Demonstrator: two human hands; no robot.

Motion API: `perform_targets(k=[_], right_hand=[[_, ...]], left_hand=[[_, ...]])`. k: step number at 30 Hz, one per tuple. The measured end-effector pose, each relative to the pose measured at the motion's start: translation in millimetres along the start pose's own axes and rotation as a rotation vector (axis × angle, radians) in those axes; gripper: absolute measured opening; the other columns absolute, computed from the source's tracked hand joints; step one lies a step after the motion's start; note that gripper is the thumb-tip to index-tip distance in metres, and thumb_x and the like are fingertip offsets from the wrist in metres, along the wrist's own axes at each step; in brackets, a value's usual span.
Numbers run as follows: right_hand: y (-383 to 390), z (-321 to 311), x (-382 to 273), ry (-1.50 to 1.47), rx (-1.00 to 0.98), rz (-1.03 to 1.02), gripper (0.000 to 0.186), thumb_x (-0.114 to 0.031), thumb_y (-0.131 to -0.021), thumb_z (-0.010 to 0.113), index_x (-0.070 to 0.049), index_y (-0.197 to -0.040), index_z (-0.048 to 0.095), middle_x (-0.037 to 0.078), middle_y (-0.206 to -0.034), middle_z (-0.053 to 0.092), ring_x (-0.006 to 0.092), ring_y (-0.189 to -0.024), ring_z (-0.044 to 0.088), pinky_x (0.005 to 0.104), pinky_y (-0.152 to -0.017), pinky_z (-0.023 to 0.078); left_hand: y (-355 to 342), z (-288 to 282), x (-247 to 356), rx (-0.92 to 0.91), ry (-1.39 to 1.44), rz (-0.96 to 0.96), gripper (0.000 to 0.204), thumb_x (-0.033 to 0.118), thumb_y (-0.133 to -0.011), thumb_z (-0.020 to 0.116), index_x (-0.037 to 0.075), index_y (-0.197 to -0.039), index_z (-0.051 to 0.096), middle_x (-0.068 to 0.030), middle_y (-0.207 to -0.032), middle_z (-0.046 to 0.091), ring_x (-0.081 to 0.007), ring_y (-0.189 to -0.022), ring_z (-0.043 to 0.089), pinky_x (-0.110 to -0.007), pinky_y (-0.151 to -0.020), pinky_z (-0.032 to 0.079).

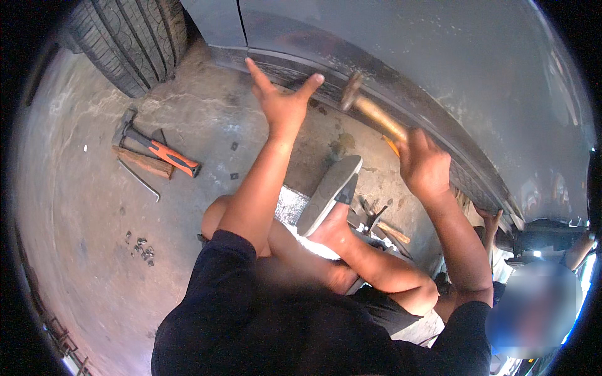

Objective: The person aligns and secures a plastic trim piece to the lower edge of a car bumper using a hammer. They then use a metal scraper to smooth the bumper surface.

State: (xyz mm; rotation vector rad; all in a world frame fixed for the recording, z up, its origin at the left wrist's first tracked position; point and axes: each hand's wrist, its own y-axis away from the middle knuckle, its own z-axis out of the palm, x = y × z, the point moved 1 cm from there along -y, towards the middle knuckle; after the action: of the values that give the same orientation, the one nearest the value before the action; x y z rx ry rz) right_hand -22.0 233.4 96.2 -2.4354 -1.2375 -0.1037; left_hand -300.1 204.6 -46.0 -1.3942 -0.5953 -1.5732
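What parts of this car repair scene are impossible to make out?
All in the head view:
- Hammer in the right hand: its head is motion-blurred and the handle end is hidden in the fist.
- Small dark bits on the floor: too small to identify.
- Tyre: cut off by the picture's top rim.
- Tools by the sandal: partly hidden behind the leg.

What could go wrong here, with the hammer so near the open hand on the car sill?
1. The hammer in the right hand has its head close to the left hand, spread on the car sill; a stray blow might hit the fingers.
2. The hammer looks blurred, so probably swinging; it could glance off the sill toward the sandalled foot below.
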Motion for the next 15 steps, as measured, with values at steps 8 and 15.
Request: perform_targets(k=[8, 15], right_hand=[[10.6, 4.8, -4.5, -0.136, -0.094, 0.065, 0.033, -0.039, -0.100, 0.069, -0.007, -0.102, 0.060, 0.019, -0.081, 0.069, 0.0424, -0.070, 0.070, 0.0548, -0.061, 0.054], [2.0, 9.0, 2.1, 0.006, -0.241, -0.016, 0.030, -0.035, -0.101, 0.068, -0.006, -0.108, 0.062, 0.021, -0.088, 0.070, 0.0440, -0.076, 0.070, 0.0517, -0.066, 0.056]], left_hand=[[-20.4, -30.5, -28.7, 0.188, 0.150, -0.325, 0.102, 0.045, -0.091, 0.085, -0.008, -0.158, 0.028, -0.0268, -0.152, 0.044, -0.0378, -0.142, 0.046, -0.047, -0.120, 0.036], [-11.7, -43.3, -54.0, 0.249, 0.017, -0.631, 0.098, 0.051, -0.093, 0.080, -0.009, -0.156, 0.035, -0.0257, -0.161, 0.042, -0.0374, -0.148, 0.043, -0.048, -0.121, 0.036]])
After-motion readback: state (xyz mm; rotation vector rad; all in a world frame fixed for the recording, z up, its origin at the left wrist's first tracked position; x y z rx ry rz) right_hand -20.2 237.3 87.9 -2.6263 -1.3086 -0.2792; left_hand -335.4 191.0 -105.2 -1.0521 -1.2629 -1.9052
